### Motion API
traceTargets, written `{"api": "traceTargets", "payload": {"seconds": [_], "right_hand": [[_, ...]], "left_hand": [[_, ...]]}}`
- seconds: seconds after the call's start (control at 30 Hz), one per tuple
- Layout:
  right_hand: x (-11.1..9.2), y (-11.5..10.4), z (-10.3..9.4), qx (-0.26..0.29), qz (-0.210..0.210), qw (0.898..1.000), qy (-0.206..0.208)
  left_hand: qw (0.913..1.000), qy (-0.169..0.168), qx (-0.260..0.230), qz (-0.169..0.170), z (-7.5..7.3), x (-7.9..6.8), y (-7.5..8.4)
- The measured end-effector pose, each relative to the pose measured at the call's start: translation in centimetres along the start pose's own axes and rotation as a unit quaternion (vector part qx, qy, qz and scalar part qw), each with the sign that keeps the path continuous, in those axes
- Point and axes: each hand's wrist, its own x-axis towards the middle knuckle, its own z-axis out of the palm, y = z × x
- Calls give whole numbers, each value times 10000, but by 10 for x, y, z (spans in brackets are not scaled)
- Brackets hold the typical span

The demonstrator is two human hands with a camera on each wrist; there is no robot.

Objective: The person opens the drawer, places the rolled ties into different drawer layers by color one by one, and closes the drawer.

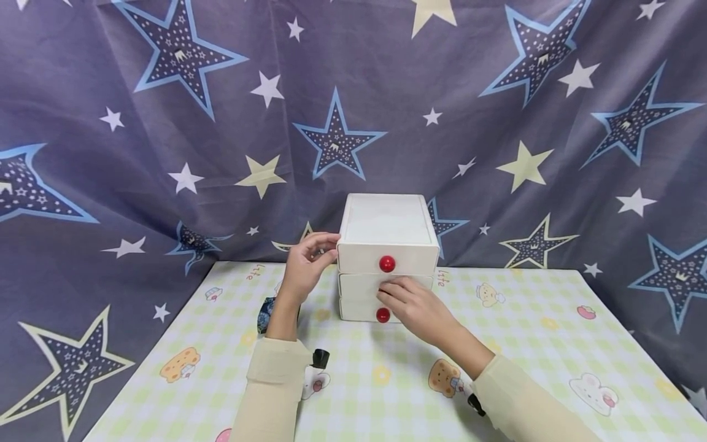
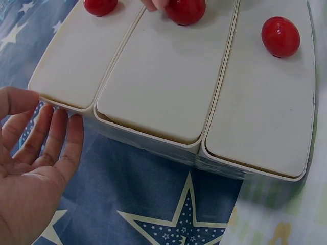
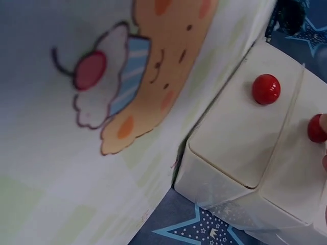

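At the back of the checked tablecloth (image 1: pixel 525 356): a white three-drawer unit (image 1: pixel 386 219), upright before the star-printed curtain (image 1: pixel 381 55), drawer fronts toward the person.
Right hand (image 1: pixel 414 307): narrow grip, fingertips pinching the middle red knob (image 2: pixel 187 13).
Left hand (image 1: pixel 309 264): loosely wide, fingers reaching to the unit's left side beside the top drawer, fingertips at its edge.
Other knobs: glossy top red knob (image 1: pixel 387 264) above the right hand's fingers, bottom red knob (image 1: pixel 383 315) just below them.
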Motion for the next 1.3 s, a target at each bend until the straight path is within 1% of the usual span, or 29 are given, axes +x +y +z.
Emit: {"api": "traceTargets", "payload": {"seconds": [0.2, 0.5, 0.6, 0.73, 0.83, 0.93, 1.03, 1.13, 1.2, 1.3], "right_hand": [[-1, 2, -7, 500, 253, 9963, 649], [-2, 12, -25, 763, 689, 9856, 1344], [1, 18, -31, 787, 730, 9810, 1618], [4, 27, -38, 817, 850, 9754, 1864], [4, 33, -42, 774, 968, 9717, 2009], [3, 39, -44, 703, 1091, 9669, 2197], [3, 46, -45, 726, 1277, 9576, 2477], [3, 52, -44, 846, 1530, 9456, 2745], [2, 57, -43, 941, 1714, 9374, 2883], [-1, 65, -41, 1082, 2018, 9271, 2967]], "left_hand": [[10000, -2, -11, 9, 0, 0, -1], [10000, -15, 24, -5, 2, 0, -1], [10000, -43, 35, 20, -1, 2, -10], [9998, -63, 56, 156, -6, 5, -27], [9997, -61, 93, 212, -7, 5, -30], [9998, -39, 79, 151, -6, 4, -30], [10000, -33, 57, 70, -7, 5, -29], [10000, -45, 45, 20, -6, 4, -26], [10000, -49, 32, 6, -5, 3, -19], [10000, -79, 11, 25, -2, 1, -8]]}}
